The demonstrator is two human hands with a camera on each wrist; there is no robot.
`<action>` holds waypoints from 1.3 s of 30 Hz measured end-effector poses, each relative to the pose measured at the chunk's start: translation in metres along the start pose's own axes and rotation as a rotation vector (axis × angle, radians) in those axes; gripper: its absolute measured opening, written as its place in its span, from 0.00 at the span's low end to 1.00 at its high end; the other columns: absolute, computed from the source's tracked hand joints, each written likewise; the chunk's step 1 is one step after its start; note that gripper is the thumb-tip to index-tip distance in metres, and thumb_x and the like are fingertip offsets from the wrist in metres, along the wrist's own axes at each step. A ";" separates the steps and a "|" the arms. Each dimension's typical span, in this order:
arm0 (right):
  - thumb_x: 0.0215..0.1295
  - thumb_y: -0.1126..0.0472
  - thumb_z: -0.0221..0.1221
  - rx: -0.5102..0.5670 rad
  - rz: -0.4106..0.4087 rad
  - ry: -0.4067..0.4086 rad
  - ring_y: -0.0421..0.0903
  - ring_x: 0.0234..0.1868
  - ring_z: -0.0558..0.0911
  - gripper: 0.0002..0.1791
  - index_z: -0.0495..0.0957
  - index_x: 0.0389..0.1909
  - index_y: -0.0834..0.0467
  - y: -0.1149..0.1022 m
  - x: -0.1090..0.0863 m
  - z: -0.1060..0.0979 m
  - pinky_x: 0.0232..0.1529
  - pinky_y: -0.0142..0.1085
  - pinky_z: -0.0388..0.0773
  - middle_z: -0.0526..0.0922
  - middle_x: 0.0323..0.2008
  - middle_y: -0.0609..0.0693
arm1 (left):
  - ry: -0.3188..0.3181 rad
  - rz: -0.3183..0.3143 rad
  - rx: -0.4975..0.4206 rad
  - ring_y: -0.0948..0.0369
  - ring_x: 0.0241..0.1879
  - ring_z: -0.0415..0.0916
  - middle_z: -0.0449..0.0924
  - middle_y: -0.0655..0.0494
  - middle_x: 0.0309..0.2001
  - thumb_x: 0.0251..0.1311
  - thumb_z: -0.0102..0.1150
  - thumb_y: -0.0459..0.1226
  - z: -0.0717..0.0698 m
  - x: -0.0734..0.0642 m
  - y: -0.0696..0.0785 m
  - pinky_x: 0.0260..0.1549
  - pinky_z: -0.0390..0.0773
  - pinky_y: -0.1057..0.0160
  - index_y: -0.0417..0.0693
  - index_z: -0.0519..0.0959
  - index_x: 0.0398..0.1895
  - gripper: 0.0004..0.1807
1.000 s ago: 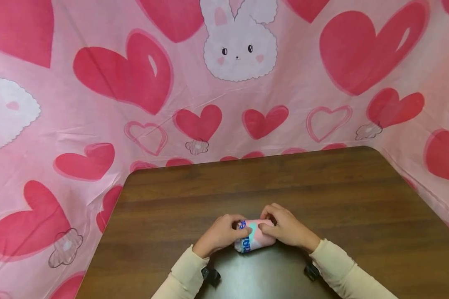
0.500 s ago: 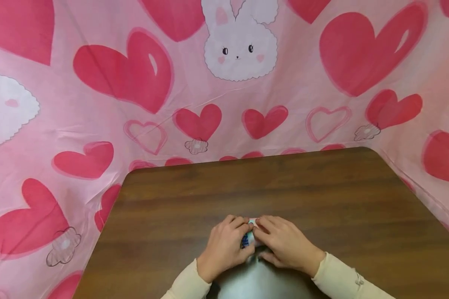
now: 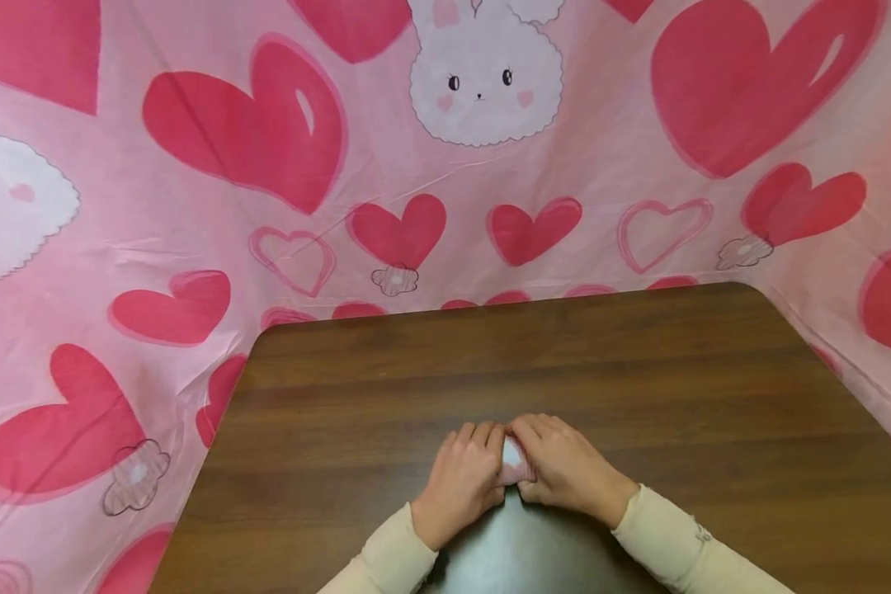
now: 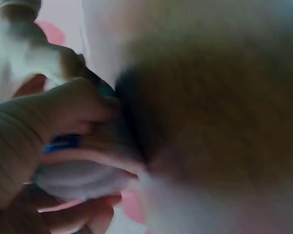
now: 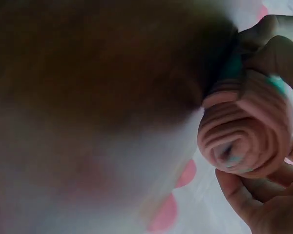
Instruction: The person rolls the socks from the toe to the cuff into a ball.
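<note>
A tightly rolled pink cloth (image 3: 516,464) with white patches is between my two hands, low over the middle front of the table. Its spiral end (image 5: 244,129) shows layered pink folds with bits of teal in the right wrist view. My left hand (image 3: 464,472) grips one end, fingers over the top and thumb on the near side. The right hand (image 3: 570,469) grips the other end in the same way. Most of the roll is hidden by the fingers. In the left wrist view, dark blue print (image 4: 63,143) shows beside the left hand, and the picture is blurred.
The brown wood-grain table (image 3: 386,371) has rounded far corners. A pink fabric backdrop (image 3: 386,157) with red hearts and white bunny faces hangs behind it and along both sides.
Both hands have closed further round the roll and covered its ends. The blue lettering seen earlier in the head view is out of sight there; a pink and white patch shows instead.
</note>
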State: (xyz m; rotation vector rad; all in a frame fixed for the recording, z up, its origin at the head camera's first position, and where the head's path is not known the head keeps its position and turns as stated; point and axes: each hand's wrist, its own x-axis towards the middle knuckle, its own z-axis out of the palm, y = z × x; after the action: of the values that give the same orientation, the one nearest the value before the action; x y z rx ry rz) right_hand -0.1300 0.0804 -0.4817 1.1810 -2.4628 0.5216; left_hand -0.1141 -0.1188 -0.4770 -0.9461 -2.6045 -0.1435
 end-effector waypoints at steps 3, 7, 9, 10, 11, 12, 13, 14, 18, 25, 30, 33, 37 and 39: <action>0.30 0.59 0.73 0.191 0.070 -0.014 0.39 0.35 0.76 0.33 0.74 0.45 0.55 0.005 0.001 -0.005 0.37 0.36 0.79 0.77 0.38 0.42 | -0.025 -0.029 -0.213 0.59 0.37 0.79 0.83 0.56 0.41 0.31 0.81 0.44 -0.001 0.000 -0.006 0.33 0.80 0.61 0.43 0.81 0.48 0.34; 0.38 0.60 0.77 0.495 0.181 -0.031 0.38 0.33 0.77 0.32 0.74 0.47 0.51 0.009 0.007 -0.024 0.31 0.33 0.78 0.79 0.39 0.40 | -0.121 -0.184 -0.610 0.67 0.29 0.73 0.80 0.67 0.33 0.36 0.79 0.47 -0.015 0.005 -0.016 0.28 0.73 0.67 0.50 0.83 0.45 0.28; 0.45 0.62 0.77 0.652 0.247 0.024 0.40 0.36 0.80 0.31 0.74 0.52 0.53 0.008 0.010 -0.033 0.32 0.34 0.79 0.82 0.44 0.43 | -0.146 -0.297 -0.845 0.68 0.25 0.72 0.80 0.68 0.29 0.39 0.80 0.47 -0.024 0.008 -0.019 0.24 0.71 0.68 0.51 0.84 0.43 0.25; 0.48 0.63 0.76 0.727 0.274 0.070 0.42 0.38 0.81 0.32 0.74 0.55 0.55 0.006 0.012 -0.037 0.34 0.34 0.80 0.83 0.47 0.45 | -0.143 -0.352 -0.957 0.68 0.25 0.73 0.81 0.66 0.29 0.40 0.80 0.47 -0.029 0.010 -0.020 0.24 0.72 0.67 0.50 0.84 0.44 0.25; 0.50 0.65 0.75 0.791 0.299 0.122 0.43 0.40 0.82 0.33 0.73 0.58 0.57 0.004 0.013 -0.040 0.36 0.34 0.80 0.83 0.50 0.48 | -0.135 -0.397 -1.081 0.67 0.25 0.75 0.82 0.64 0.29 0.42 0.80 0.46 -0.033 0.011 -0.019 0.25 0.74 0.67 0.48 0.85 0.44 0.24; 0.52 0.68 0.74 0.848 0.322 0.176 0.44 0.43 0.82 0.34 0.71 0.60 0.59 0.000 0.014 -0.043 0.39 0.34 0.80 0.82 0.52 0.50 | -0.123 -0.438 -1.209 0.65 0.26 0.77 0.83 0.60 0.30 0.44 0.80 0.43 -0.036 0.013 -0.018 0.25 0.77 0.66 0.46 0.85 0.44 0.23; 0.52 0.71 0.73 0.898 0.337 0.229 0.45 0.45 0.82 0.36 0.69 0.63 0.62 -0.004 0.015 -0.046 0.41 0.34 0.81 0.82 0.54 0.53 | -0.105 -0.474 -1.326 0.63 0.26 0.79 0.84 0.56 0.31 0.45 0.79 0.40 -0.039 0.014 -0.016 0.24 0.79 0.65 0.44 0.85 0.45 0.22; 0.53 0.73 0.71 0.942 0.349 0.272 0.46 0.47 0.82 0.37 0.67 0.65 0.64 -0.008 0.016 -0.048 0.42 0.35 0.81 0.81 0.55 0.55 | -0.087 -0.505 -1.427 0.61 0.27 0.80 0.85 0.53 0.32 0.46 0.78 0.37 -0.042 0.016 -0.014 0.25 0.80 0.64 0.41 0.84 0.45 0.21; 0.55 0.78 0.65 1.039 0.372 0.389 0.46 0.48 0.83 0.38 0.64 0.68 0.67 -0.022 0.022 -0.052 0.44 0.35 0.82 0.81 0.53 0.59 | -0.005 -0.601 -1.665 0.58 0.32 0.82 0.85 0.47 0.36 0.47 0.74 0.30 -0.049 0.020 -0.002 0.29 0.82 0.62 0.34 0.83 0.47 0.21; 0.59 0.76 0.64 0.991 0.517 0.455 0.46 0.44 0.86 0.31 0.69 0.64 0.69 -0.032 0.029 -0.057 0.41 0.35 0.83 0.82 0.50 0.66 | 0.119 -0.637 -1.702 0.58 0.33 0.83 0.86 0.45 0.37 0.49 0.74 0.29 -0.050 0.022 0.009 0.32 0.83 0.61 0.32 0.82 0.48 0.21; 0.61 0.66 0.68 0.908 0.678 0.360 0.46 0.42 0.87 0.25 0.75 0.59 0.67 -0.038 0.032 -0.060 0.37 0.36 0.84 0.86 0.44 0.60 | 0.266 -0.598 -1.380 0.61 0.34 0.80 0.86 0.55 0.38 0.45 0.79 0.36 -0.045 0.023 0.012 0.31 0.82 0.62 0.45 0.84 0.48 0.24; 0.59 0.64 0.71 0.933 0.697 0.299 0.47 0.41 0.87 0.27 0.76 0.57 0.69 -0.038 0.033 -0.060 0.35 0.38 0.84 0.86 0.43 0.60 | 0.347 -0.578 -1.119 0.62 0.33 0.78 0.85 0.63 0.38 0.38 0.82 0.39 -0.044 0.022 0.012 0.31 0.79 0.63 0.53 0.84 0.49 0.29; 0.58 0.70 0.69 1.043 0.680 0.333 0.46 0.38 0.86 0.23 0.76 0.54 0.72 -0.033 0.033 -0.056 0.34 0.38 0.84 0.83 0.42 0.61 | 0.389 -0.539 -1.015 0.63 0.32 0.77 0.84 0.65 0.37 0.36 0.83 0.41 -0.044 0.021 0.012 0.29 0.79 0.63 0.55 0.84 0.51 0.32; 0.58 0.73 0.65 1.072 0.663 0.371 0.45 0.37 0.85 0.19 0.77 0.51 0.73 -0.030 0.033 -0.054 0.35 0.37 0.83 0.82 0.41 0.61 | 0.384 -0.524 -1.041 0.63 0.32 0.77 0.84 0.65 0.38 0.39 0.83 0.43 -0.045 0.021 0.012 0.29 0.80 0.63 0.55 0.83 0.52 0.31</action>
State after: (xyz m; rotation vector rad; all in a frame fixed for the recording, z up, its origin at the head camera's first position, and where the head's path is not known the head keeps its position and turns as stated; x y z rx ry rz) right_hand -0.1171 0.0672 -0.4143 0.3710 -2.1485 2.1849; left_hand -0.1071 -0.1066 -0.4279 -0.3678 -2.2520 -1.7277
